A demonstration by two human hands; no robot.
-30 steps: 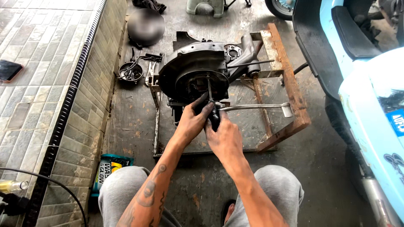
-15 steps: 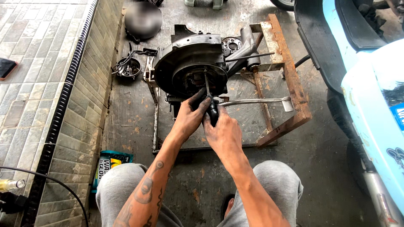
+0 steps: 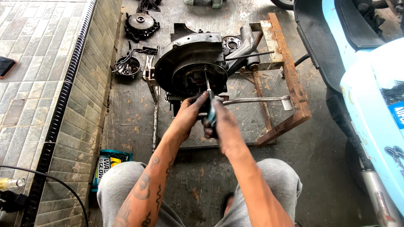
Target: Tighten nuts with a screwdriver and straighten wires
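A dark, greasy engine point(image 3: 191, 63) sits on a rusty metal stand point(image 3: 286, 71) on the concrete floor in front of me. A screwdriver point(image 3: 209, 98) points into the round open housing of the engine. My right hand point(image 3: 221, 122) grips its dark handle. My left hand point(image 3: 191, 110) rests beside it, with fingers on the shaft just below the housing. Both hands are smeared with grease. My knees in grey shorts frame the bottom of the view.
A long metal lever point(image 3: 256, 100) sticks out right from the engine. Round engine parts point(image 3: 141, 23) and a wired plate point(image 3: 127, 66) lie on the floor at left. A light blue scooter point(image 3: 370, 84) stands at right, a tiled ledge point(image 3: 46, 84) at left, a teal box point(image 3: 108, 162) by my left knee.
My view has shifted slightly; the hands stay on the screwdriver at the engine housing, with the right hand blurred by a small motion.
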